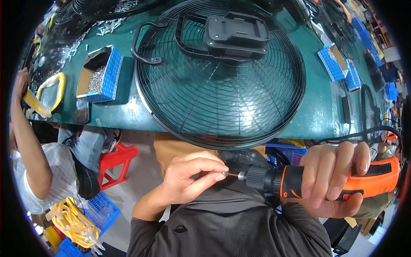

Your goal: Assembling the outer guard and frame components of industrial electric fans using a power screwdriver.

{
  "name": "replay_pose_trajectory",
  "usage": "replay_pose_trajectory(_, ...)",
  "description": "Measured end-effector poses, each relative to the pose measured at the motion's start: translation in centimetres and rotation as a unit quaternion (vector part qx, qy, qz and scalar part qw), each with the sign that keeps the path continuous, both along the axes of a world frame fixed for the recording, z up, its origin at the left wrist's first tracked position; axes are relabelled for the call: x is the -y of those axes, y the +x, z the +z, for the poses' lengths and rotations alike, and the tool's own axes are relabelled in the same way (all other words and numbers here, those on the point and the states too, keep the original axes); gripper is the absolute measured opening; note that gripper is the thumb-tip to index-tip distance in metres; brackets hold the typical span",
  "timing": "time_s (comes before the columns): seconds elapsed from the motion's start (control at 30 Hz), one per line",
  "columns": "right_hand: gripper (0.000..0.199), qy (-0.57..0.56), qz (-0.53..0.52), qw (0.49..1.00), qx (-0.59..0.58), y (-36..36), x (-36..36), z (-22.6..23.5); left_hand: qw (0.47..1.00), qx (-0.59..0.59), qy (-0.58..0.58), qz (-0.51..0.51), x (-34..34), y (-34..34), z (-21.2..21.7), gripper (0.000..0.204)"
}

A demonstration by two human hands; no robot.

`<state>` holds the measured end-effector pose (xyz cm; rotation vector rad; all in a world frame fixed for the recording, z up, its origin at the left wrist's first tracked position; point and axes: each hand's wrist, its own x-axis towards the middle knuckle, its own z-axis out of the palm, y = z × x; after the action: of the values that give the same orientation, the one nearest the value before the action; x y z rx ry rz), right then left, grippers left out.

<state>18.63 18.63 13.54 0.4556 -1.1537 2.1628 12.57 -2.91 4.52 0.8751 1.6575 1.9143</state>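
Observation:
My right hand (327,177) is wrapped round an orange and black power screwdriver (295,180), held level with its bit pointing left. At the tip of that bit, my left hand (191,177) pinches a small screw (224,173) between thumb and fingertips. The screw seems to touch the bit. Beyond both hands, a large round black wire fan guard (231,103) lies on the table, its near edge past the table's front. A black plastic bracket with a box-shaped housing (236,32) rests on the guard, beside a curved black handle (136,45).
The green table (111,115) carries a blue box of small screws (112,75) at left and more blue boxes (333,63) at right. A red stool (120,162) stands left below. Another person's arm (32,145) is at the far left, near a yellow-wrapped handle (60,92).

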Motion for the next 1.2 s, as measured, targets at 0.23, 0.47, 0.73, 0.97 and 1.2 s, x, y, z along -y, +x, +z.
replay_pose_trajectory(0.23,0.035,0.003,0.007,1.0,0.001,-0.2,0.2,-0.7,0.991,-0.128,-0.012,0.022,-0.4,-0.5,-0.4,0.016)
replay_pose_trajectory(0.47,0.037,-0.027,-0.034,0.999,-0.025,-0.4,0.6,-1.5,0.965,-0.238,-0.055,0.101,-0.8,-0.5,-0.8,0.023)
replay_pose_trajectory(0.73,0.037,0.15,-0.034,0.988,-0.026,-1.0,0.5,-2.1,0.832,-0.421,-0.23,0.28,-2.0,-0.5,-2.0,0.074)
replay_pose_trajectory(0.97,0.038,0.171,0.001,0.985,0.012,-1.8,0.4,-2.6,0.844,-0.397,-0.24,0.268,-2.1,-0.6,-2.8,0.077)
replay_pose_trajectory(1.2,0.039,0.191,0.041,0.978,0.072,-2.8,0.6,-1.7,0.865,-0.358,-0.236,0.262,-1.6,-0.7,-3.4,0.079)
